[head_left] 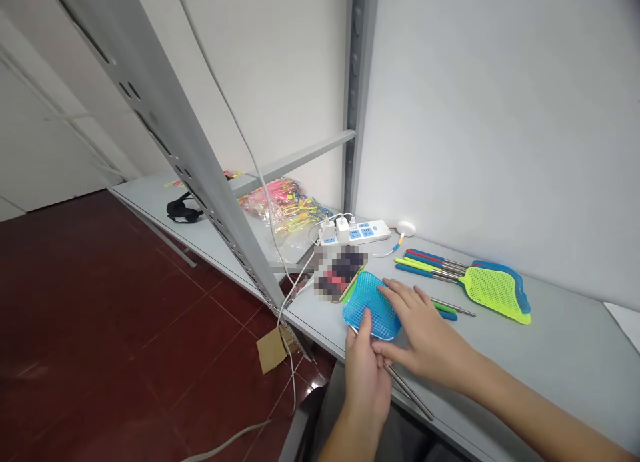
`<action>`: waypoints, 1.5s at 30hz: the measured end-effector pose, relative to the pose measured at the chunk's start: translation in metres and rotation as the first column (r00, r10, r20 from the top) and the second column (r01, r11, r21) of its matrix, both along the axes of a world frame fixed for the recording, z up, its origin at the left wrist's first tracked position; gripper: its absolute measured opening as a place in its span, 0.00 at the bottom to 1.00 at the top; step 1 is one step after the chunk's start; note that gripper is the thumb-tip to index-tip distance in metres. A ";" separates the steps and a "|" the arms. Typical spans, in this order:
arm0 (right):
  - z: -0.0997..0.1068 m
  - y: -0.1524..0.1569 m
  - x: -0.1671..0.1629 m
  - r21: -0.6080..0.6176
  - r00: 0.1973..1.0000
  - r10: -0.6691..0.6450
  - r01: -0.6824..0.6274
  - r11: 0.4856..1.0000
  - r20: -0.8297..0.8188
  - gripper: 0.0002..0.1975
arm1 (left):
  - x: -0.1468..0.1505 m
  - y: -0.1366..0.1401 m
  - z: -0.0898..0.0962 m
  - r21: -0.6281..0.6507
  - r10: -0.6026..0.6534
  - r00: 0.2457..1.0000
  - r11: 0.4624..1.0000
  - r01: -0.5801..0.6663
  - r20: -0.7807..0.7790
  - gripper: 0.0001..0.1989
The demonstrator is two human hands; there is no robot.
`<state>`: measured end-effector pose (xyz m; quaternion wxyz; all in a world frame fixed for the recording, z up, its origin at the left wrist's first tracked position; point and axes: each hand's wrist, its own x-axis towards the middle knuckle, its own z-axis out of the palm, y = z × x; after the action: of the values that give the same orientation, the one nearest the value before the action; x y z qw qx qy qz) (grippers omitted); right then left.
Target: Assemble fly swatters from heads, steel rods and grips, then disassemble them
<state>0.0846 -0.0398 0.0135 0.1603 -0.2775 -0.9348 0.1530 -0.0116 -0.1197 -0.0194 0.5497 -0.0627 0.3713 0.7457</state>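
Note:
A blue mesh fly swatter head (371, 309) is between my two hands above the shelf's front edge. My left hand (367, 369) grips it from below, its thumb pressed on the mesh's lower edge. My right hand (417, 325) closes on its right side, fingertips on the mesh and thumb low near my left hand. A thin metal rod (413, 394) slants down to the right from under my hands; its joint with the head is hidden. Behind my right hand lie green and blue handles (445, 309) with a metal rod. Assembled yellow-green fly swatters (490, 292) and blue ones lie stacked further right.
A phone (345, 275), partly blurred out, lies left of the swatter head. Behind it is a white power strip (367, 232) with plugs and cables. A grey upright post (200, 149) stands left. Plastic-bagged colourful items (285, 205) and a black strapped object (183, 209) lie beyond it.

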 end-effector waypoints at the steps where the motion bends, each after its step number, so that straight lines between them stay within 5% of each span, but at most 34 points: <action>1: -0.005 0.004 -0.001 -0.015 1.000 -0.012 0.012 1.000 0.026 0.40 | 0.000 0.000 -0.003 0.006 -0.026 1.000 1.000 0.026 -0.018 0.19; 5: -0.023 0.025 -0.007 -0.061 0.993 -0.067 0.073 0.995 0.101 0.39 | -0.004 -0.005 -0.011 -0.003 -0.122 0.991 0.993 0.122 -0.061 0.18; 13: -0.031 0.049 -0.029 0.041 0.963 -0.119 0.112 0.993 0.242 0.49 | -0.046 -0.023 -0.001 -0.104 0.044 0.930 0.991 -0.087 -0.364 0.25; 16: -0.034 0.045 -0.040 0.086 0.946 -0.157 0.138 0.987 0.283 0.48 | -0.057 -0.024 0.000 -0.113 -0.044 0.887 0.994 -0.009 -0.459 0.24; 20: -0.038 0.034 -0.049 0.137 0.924 -0.227 0.193 0.972 0.307 0.42 | -0.058 -0.023 -0.002 -0.213 -0.247 0.763 0.966 0.146 -0.598 0.24; 23: -0.040 0.028 -0.054 0.172 0.919 -0.264 0.221 0.960 0.293 0.38 | -0.054 -0.023 -0.005 -0.312 -0.330 0.621 0.939 0.143 -0.711 0.24; 34: -0.034 0.022 -0.043 0.228 0.921 -0.246 0.180 0.957 0.303 0.39 | -0.063 -0.028 -0.020 -0.363 -0.376 0.204 0.926 0.099 -0.904 0.26; 45: -0.043 0.030 -0.043 0.111 0.948 -0.190 0.167 0.980 0.255 0.40 | -0.066 -0.022 -0.015 -0.393 -0.405 0.107 0.912 0.117 -0.908 0.26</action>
<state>0.0414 -0.0099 -0.0297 0.0594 -0.3715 -0.9247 0.0579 -0.0774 -0.1419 -0.0348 0.2906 0.4387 0.7216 0.4499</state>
